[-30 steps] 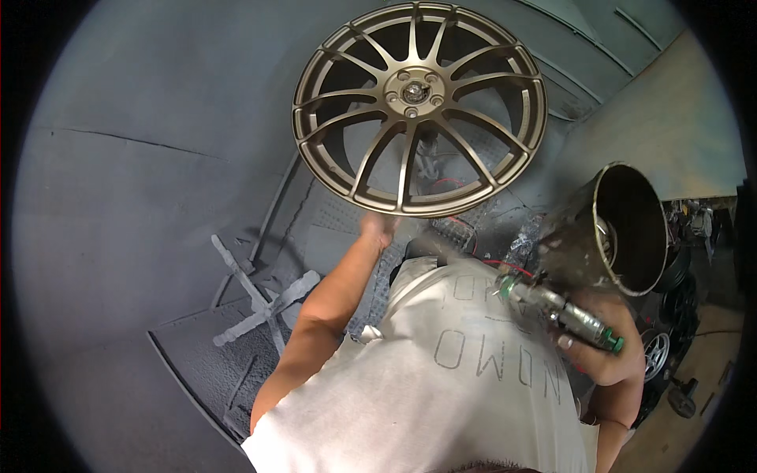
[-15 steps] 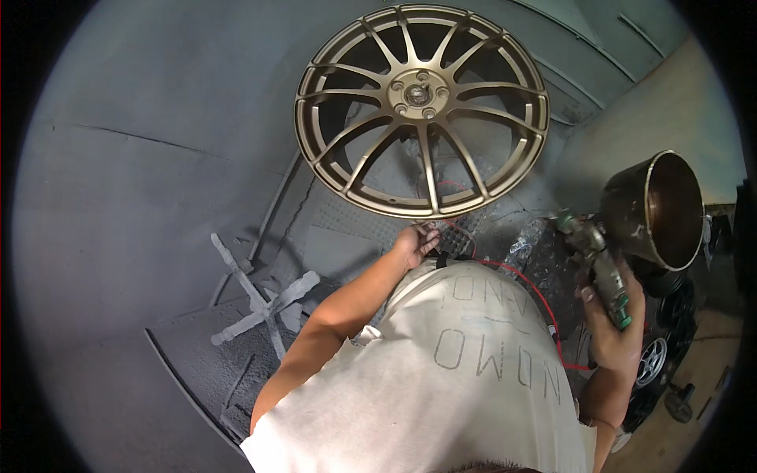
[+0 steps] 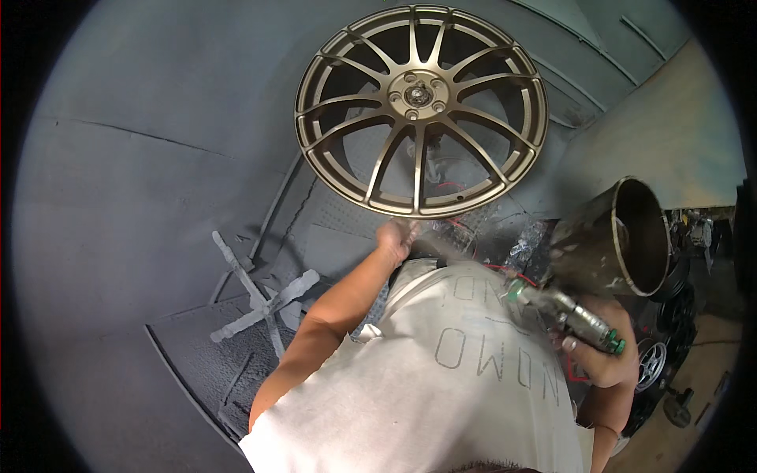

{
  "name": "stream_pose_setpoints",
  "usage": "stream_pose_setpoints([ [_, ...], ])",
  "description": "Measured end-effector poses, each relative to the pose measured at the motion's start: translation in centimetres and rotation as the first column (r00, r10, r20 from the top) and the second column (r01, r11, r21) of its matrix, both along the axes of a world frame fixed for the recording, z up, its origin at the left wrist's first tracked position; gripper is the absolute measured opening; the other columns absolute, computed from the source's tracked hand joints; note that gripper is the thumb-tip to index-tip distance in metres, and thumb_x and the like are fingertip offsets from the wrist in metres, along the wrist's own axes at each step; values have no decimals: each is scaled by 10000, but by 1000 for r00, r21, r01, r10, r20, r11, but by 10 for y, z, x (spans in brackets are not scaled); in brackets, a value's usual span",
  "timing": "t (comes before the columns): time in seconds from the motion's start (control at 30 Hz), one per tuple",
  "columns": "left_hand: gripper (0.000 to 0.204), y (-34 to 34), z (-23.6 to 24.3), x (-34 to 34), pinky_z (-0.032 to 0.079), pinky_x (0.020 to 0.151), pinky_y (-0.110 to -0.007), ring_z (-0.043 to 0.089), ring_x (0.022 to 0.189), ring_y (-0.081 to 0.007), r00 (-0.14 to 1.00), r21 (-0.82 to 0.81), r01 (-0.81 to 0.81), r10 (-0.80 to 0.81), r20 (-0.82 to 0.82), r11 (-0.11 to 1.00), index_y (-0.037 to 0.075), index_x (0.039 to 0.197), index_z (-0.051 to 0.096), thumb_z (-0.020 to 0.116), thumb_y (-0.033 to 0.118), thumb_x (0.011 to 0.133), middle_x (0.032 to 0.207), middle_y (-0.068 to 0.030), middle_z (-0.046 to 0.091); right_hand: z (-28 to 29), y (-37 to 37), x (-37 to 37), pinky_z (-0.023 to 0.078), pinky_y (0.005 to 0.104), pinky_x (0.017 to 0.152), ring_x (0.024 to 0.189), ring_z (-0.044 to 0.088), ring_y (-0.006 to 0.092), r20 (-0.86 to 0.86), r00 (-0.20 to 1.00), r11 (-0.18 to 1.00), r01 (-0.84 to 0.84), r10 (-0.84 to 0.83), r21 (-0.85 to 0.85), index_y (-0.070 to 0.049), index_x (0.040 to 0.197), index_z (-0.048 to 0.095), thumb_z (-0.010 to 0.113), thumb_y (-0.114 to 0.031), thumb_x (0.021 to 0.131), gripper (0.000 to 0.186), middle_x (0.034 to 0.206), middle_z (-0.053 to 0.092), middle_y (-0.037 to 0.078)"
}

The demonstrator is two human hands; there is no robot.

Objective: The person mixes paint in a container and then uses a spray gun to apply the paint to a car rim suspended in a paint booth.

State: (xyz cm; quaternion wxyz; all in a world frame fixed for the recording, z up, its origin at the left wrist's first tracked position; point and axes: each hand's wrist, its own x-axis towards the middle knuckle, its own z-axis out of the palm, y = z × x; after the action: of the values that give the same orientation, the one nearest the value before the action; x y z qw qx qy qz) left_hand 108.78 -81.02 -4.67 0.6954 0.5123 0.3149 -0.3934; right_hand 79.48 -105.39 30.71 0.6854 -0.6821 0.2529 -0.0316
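A bronze multi-spoke wheel (image 3: 418,96) is held up face-on at the top centre. At its near rim is my left hand (image 3: 396,238), fingers curled against the lower edge; the rim and blur partly hide the fingertips. My right hand (image 3: 605,347) is wrapped round a metal spray gun (image 3: 579,315) with green fittings, to the right of my body. A large, paint-stained metal cup (image 3: 583,248) sits on the gun, its open mouth tilted right. The gun's nozzle end points left, and a faint mist shows below the wheel.
A grey-coated cross-shaped stand (image 3: 264,307) is at the left, beside grey booth walls (image 3: 158,197). A red hose (image 3: 579,369) runs behind the gun. At the far right are a silver wheel (image 3: 651,364) and dark wheels. A pale apron (image 3: 473,378) covers my front.
The wheel has turned, its near edge moving right. My right hand has brought the spray gun left and nearer my body. My left hand has shifted slightly left, and mist has appeared.
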Motion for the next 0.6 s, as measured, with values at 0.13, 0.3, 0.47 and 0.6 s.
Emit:
stream_pose_setpoints([
  [0.13,252,-13,0,-21,509,867,-374,604,959,-227,999,-4,22,-22,-34,1000,46,1096,560,355,77,951,1045,-96,607,-6,0,3,474,308,663,700,608,176,7,999,995,-52,51,90,98,988,622,642,-73,703,333,777,644,113],
  [0.3,219,-25,5,-43,512,862,-390,605,973,-229,996,19,61,-60,-59,998,40,1024,567,386,30,900,1045,-100,611,-14,3,-4,494,299,735,854,633,186,94,977,980,190,-194,50,83,1251,500,602,-16,818,456,960,662,167],
  [0.47,226,-30,19,-68,483,915,-383,583,1055,-219,978,54,201,-204,35,978,59,1084,578,438,57,907,1114,-93,622,-29,-11,-24,517,219,655,1007,623,176,90,916,919,393,-390,-15,73,1370,423,568,-48,885,521,1174,626,155],
  [0.6,351,-2,41,-90,432,1008,-384,542,1181,-253,630,203,733,-760,158,650,61,1276,543,488,137,937,1259,-103,599,-56,-21,-46,531,223,670,1080,604,161,91,904,909,417,-417,17,57,1411,386,555,-51,880,568,1242,611,134],
])
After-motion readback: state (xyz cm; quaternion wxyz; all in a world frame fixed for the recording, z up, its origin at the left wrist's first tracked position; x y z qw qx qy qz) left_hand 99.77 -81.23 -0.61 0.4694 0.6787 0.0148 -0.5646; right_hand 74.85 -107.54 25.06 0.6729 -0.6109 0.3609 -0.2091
